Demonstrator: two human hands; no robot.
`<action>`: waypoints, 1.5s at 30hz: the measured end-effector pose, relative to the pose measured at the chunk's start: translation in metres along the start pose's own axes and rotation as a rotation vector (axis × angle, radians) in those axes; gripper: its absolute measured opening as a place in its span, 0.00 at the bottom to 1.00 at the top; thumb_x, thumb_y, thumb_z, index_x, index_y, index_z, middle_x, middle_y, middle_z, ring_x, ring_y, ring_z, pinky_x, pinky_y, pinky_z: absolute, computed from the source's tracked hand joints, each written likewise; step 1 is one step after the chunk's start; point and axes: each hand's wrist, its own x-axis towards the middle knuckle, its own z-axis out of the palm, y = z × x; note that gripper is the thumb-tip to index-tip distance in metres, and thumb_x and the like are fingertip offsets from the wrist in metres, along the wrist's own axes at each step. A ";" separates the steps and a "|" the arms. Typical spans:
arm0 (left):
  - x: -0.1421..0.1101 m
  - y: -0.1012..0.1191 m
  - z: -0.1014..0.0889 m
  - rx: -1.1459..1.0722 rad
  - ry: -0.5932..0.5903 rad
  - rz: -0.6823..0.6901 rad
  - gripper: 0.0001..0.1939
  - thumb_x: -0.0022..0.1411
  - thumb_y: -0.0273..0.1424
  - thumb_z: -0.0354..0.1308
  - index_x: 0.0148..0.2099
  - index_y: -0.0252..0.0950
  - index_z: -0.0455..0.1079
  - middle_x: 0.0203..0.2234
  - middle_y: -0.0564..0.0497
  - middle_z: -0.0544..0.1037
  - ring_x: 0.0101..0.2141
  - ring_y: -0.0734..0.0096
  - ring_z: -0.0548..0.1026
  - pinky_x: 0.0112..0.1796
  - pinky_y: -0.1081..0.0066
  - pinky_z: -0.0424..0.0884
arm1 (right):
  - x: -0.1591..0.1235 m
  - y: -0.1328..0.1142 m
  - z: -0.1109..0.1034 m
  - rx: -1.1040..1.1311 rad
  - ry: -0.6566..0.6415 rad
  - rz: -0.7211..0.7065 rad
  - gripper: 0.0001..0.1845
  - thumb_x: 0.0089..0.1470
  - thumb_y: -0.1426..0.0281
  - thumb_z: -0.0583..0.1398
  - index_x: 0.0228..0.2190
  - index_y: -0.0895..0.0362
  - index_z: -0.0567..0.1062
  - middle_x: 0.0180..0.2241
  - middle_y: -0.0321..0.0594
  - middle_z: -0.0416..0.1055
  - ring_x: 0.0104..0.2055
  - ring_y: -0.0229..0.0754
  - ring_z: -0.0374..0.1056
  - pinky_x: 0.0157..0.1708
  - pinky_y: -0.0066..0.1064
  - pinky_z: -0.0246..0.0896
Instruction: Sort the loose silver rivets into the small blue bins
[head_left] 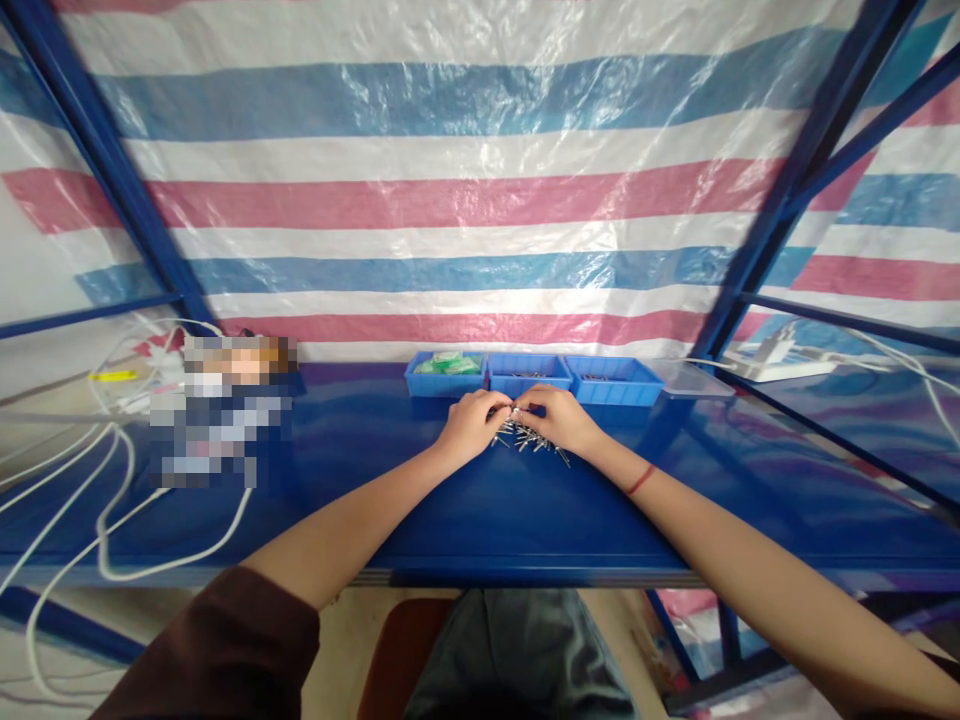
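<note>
My left hand (475, 420) and my right hand (559, 415) meet fingertip to fingertip in the middle of the blue table. The fingers of both are pinched together. Something small and shiny shows between the fingertips, too tiny to name. Right under and in front of them lies a loose pile of thin, silvery metal pins (531, 438), partly covered by the hands. Just behind the hands stands a blue plastic bin (529, 380) with some small metal pieces in it.
Left of the middle bin is a blue bin (445, 384) with green-and-white packets; to its right, another blue bin (616, 391) holds small metal pieces. A clear plastic lid (694, 380) lies beside it. White cables (180, 570) loop over the left table edge. A power strip (784, 362) sits right.
</note>
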 end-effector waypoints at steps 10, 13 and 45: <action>0.003 0.005 -0.005 -0.385 0.152 0.007 0.06 0.59 0.30 0.53 0.39 0.37 0.70 0.34 0.51 0.77 0.36 0.70 0.75 0.41 0.70 0.68 | -0.005 -0.006 0.002 0.042 0.081 0.014 0.13 0.44 0.77 0.58 0.35 0.57 0.75 0.37 0.41 0.75 0.38 0.43 0.68 0.39 0.34 0.61; 0.006 0.004 -0.002 -0.595 0.150 -0.056 0.07 0.58 0.31 0.55 0.38 0.35 0.69 0.34 0.49 0.78 0.37 0.69 0.75 0.41 0.70 0.70 | -0.005 -0.009 0.002 0.130 0.092 0.070 0.09 0.50 0.68 0.58 0.34 0.57 0.75 0.34 0.41 0.75 0.36 0.43 0.68 0.37 0.34 0.61; -0.001 0.014 -0.016 -0.229 0.286 0.138 0.05 0.58 0.31 0.56 0.37 0.37 0.68 0.34 0.51 0.74 0.35 0.71 0.72 0.40 0.71 0.68 | -0.005 -0.023 -0.006 0.367 0.293 0.162 0.13 0.51 0.60 0.59 0.32 0.58 0.76 0.29 0.41 0.72 0.27 0.37 0.64 0.29 0.30 0.60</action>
